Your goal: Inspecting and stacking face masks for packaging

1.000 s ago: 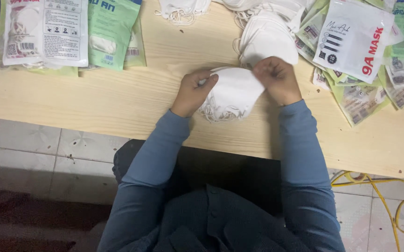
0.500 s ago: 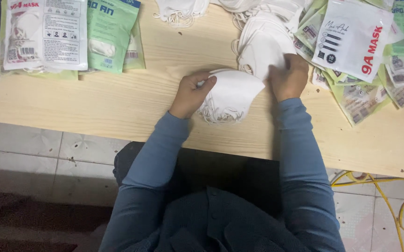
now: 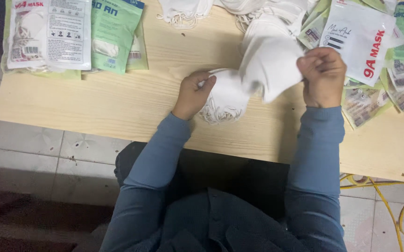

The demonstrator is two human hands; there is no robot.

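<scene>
Your left hand (image 3: pixel 193 93) on the mask stack (image 3: pixel 224 98) on the counter (image 3: pixel 132 107), right hand (image 3: pixel 322 74) pinching a lifted mask (image 3: pixel 269 65).

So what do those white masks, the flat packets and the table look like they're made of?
The white masks look like soft, matte fabric, probably non-woven: they fold limply, with thin loops at the edges. The packets look like thin glossy plastic film, judging by the sheen and wrinkles. The table looks like pale wood or wood-look laminate, with visible grain lines.
</scene>
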